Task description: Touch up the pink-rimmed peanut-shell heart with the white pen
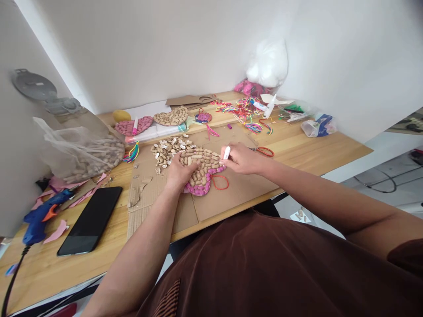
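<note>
A heart-shaped panel of peanut shells lies on the cardboard sheet, its near edge coloured purple-pink and the rest bare tan. My left hand grips its left side, thumb on top of the shells. In my right hand is a white marker, its lower end at the purple rim on the heart's right side; the tip is hidden by my fingers. An orange cord loop lies against the heart's near edge. Loose peanut shells are heaped just beyond my left hand.
Left are a black phone, a blue glue gun and a bag of peanuts. Behind lie a pink shell heart, a tan shell heart and coloured threads. Orange-handled scissors rest beside my right wrist.
</note>
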`<state>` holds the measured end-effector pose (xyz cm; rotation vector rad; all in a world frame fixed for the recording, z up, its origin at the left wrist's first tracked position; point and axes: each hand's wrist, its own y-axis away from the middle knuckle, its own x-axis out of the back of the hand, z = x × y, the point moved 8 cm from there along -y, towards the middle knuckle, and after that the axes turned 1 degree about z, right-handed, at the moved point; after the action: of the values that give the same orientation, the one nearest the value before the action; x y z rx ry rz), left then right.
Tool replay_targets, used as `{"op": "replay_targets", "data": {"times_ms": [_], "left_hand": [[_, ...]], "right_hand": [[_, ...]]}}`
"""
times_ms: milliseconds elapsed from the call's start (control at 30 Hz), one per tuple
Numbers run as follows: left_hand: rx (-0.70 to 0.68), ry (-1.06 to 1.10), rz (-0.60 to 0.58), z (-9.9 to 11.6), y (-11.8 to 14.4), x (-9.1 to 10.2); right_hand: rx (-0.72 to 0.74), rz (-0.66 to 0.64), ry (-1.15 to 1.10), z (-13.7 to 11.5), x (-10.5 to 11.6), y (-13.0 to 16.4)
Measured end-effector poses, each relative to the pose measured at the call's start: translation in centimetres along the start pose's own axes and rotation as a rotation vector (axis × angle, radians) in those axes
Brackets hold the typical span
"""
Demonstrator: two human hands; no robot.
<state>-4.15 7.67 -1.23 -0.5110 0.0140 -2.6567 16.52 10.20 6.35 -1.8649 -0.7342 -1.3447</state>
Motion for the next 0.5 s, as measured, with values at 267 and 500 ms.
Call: {"op": "replay_targets", "data": {"times_ms": [267,500], "left_hand": [[-0.01,0.003,0.0,0.8,0.4,0.1],[-0.021,-0.006,0.0,1.1,0.6,0.1]], "right_hand": [[0.111,-0.251,0.238,-2.3,-1.1,-1.3],[0.25,-0.356,0.385,-4.7,-2.3,-2.9]]}}
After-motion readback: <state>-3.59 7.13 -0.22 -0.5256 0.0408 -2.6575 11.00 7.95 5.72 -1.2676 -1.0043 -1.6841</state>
